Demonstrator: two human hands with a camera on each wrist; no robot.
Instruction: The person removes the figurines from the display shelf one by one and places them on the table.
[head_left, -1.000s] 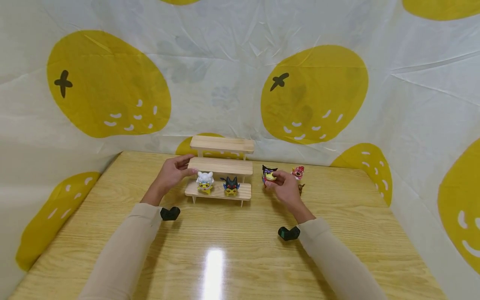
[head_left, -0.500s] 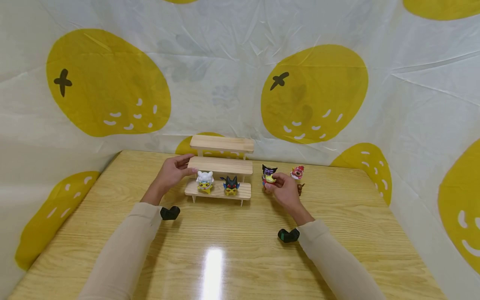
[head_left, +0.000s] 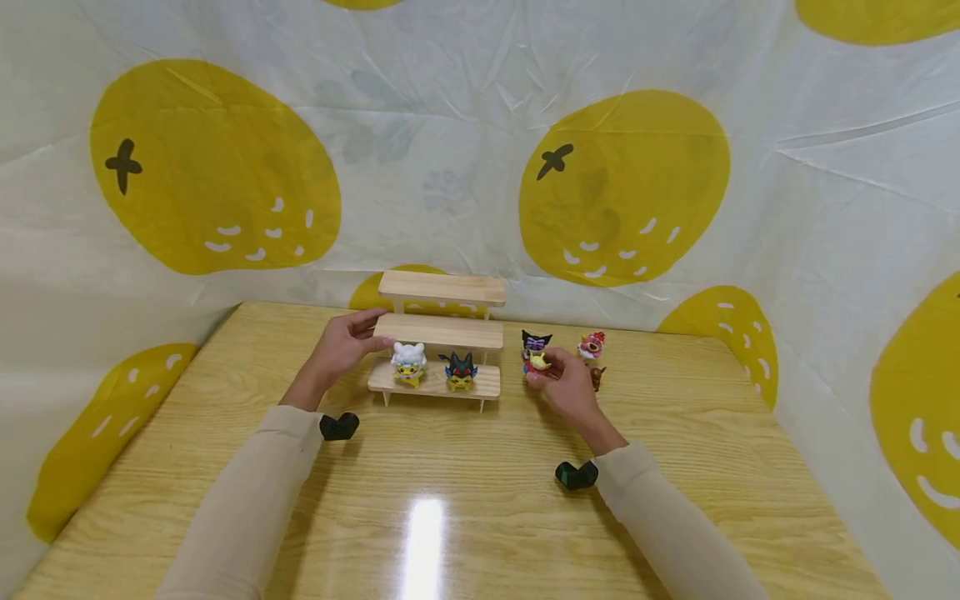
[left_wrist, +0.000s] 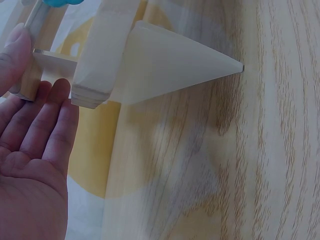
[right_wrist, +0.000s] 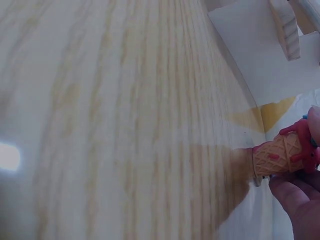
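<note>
My left hand (head_left: 347,343) holds the left end of the middle board of a three-tier wooden display shelf (head_left: 442,331). In the left wrist view the thumb lies on one side of the board (left_wrist: 27,82) and the fingers on the other. My right hand (head_left: 572,385) pinches a small figurine (head_left: 537,362) with a yellow top and red below. Seen from the right wrist, its base is a waffle cone (right_wrist: 275,156) with red drips, close to the tabletop; whether it touches I cannot tell. A white-hooded figurine (head_left: 408,364) and a black-eared figurine (head_left: 461,371) stand on the lowest board.
Behind the held figurine stands a black-and-purple figurine (head_left: 535,342). A pink-and-red figurine (head_left: 591,345) and a brown one (head_left: 597,377), partly hidden by my right hand, are to its right. A fruit-print cloth (head_left: 450,167) hangs behind the wooden table (head_left: 480,500).
My right hand has lowered the cone figurine slightly, and more of the black-and-purple figurine shows behind it. The left hand and the shelf have stayed in place.
</note>
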